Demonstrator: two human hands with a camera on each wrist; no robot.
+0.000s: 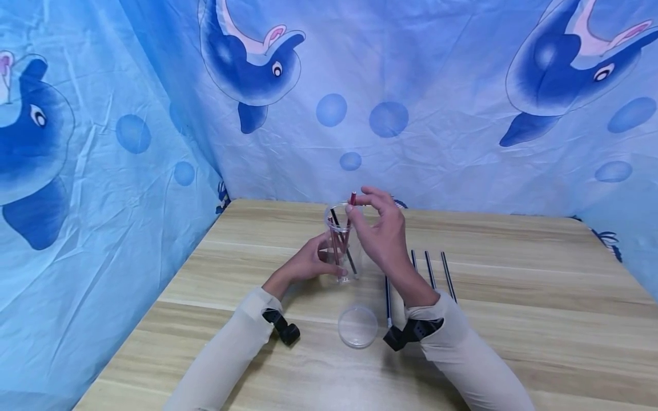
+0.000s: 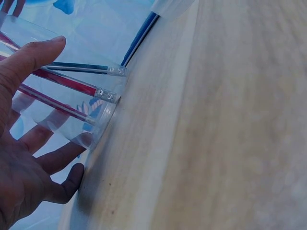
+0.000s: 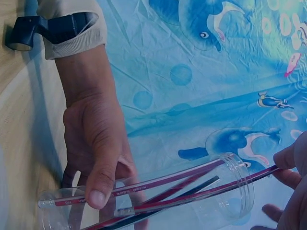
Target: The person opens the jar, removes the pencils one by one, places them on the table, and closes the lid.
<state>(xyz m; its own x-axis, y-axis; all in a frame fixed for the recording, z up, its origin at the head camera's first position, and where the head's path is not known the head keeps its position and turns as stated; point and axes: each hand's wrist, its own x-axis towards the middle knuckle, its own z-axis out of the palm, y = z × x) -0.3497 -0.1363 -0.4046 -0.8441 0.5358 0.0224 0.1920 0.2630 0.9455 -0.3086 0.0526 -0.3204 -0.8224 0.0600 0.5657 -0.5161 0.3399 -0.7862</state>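
A clear plastic jar [image 1: 340, 228] stands on the table with several red and dark pencils inside. My left hand [image 1: 307, 260] holds it low on its side, thumb across the front. In the left wrist view, the thumb [image 2: 36, 56] and fingers lie around the clear wall near the base. Above the rim my right hand [image 1: 381, 227] pinches the top end of a red pencil [image 1: 353, 198] between thumb and forefinger. The right wrist view shows this pencil [image 3: 230, 186] passing through the jar's ridged mouth, its lower part inside.
A round clear lid [image 1: 358, 327] lies on the table in front of the jar. Several dark pencils [image 1: 449, 277] lie to the right, partly behind the right forearm. A blue dolphin-print curtain [image 1: 411, 160] hangs along the far edge of the wooden table [image 1: 534, 319].
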